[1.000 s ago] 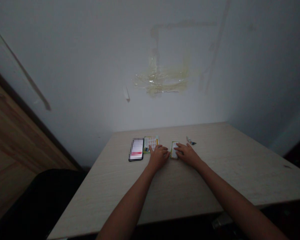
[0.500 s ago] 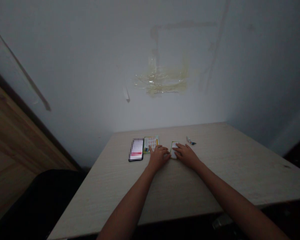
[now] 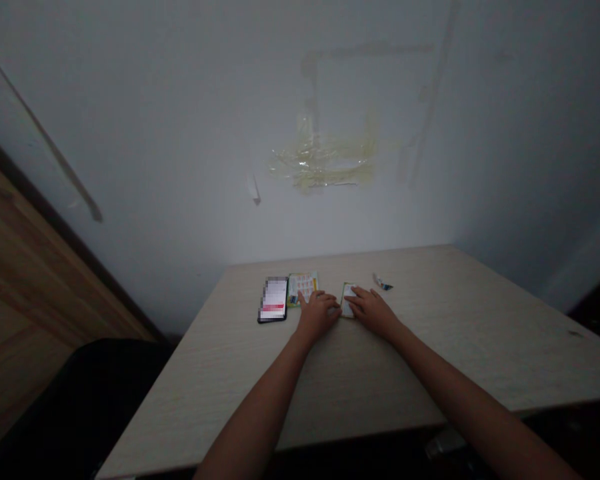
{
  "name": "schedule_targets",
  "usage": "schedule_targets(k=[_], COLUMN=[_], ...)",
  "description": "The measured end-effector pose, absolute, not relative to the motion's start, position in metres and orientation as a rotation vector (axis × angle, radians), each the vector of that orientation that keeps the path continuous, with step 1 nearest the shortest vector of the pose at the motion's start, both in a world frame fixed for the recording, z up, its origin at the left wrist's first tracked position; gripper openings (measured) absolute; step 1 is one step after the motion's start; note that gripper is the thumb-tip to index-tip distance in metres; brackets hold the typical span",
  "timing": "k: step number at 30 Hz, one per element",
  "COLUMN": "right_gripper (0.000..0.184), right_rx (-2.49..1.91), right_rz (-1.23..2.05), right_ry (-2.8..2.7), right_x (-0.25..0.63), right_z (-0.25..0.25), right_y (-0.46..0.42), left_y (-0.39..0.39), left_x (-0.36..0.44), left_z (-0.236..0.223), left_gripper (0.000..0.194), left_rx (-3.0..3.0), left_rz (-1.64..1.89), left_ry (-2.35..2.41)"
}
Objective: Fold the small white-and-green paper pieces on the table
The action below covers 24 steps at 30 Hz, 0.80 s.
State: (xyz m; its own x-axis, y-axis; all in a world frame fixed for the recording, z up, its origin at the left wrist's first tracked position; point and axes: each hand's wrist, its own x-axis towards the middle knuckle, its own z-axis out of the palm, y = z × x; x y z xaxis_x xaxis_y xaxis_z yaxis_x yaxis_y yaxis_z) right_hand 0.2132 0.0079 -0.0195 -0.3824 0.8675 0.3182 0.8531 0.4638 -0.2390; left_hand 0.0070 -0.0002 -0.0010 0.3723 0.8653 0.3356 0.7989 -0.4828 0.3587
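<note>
My left hand (image 3: 317, 313) lies with fingers stretched out over the lower right part of a printed sheet (image 3: 303, 283) with a yellow-green border. Its fingertips reach the left edge of a small pale card-like piece (image 3: 348, 308) with a greenish rim. On that piece rest the spread fingers of my right hand (image 3: 372, 308), which cover its right side. What the small piece is, I cannot make out. A smartphone (image 3: 273, 300) with a lit, blurred screen lies just left of the sheet.
A small crumpled wrapper-like scrap (image 3: 383, 283) lies beyond my right hand on the pale wooden table (image 3: 220, 373). The wall (image 3: 180, 167) with old tape (image 3: 325, 167) rises behind the table. A black chair-like shape (image 3: 80, 400) stands at the left.
</note>
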Motion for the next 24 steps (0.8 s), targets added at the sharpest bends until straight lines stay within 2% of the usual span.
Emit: schedule_targets(k=[9, 24], right_gripper=[0.036, 0.035], right_rx=[-1.197, -1.159], right_rz=[0.147, 0.154], right_ry=[-2.312, -2.252], right_x=[0.2197, 0.2197], right_z=[-0.0276, -0.0283], right_y=[0.0171, 0.0145], left_y=[-0.0043, -0.0002], left_x=[0.0070, 0.0050], left_z=[0.0006, -0.0042], left_gripper=[0.015, 0.017], left_rx=[2.457, 2.475], left_rz=[0.770, 0.749], left_ry=[1.494, 1.542])
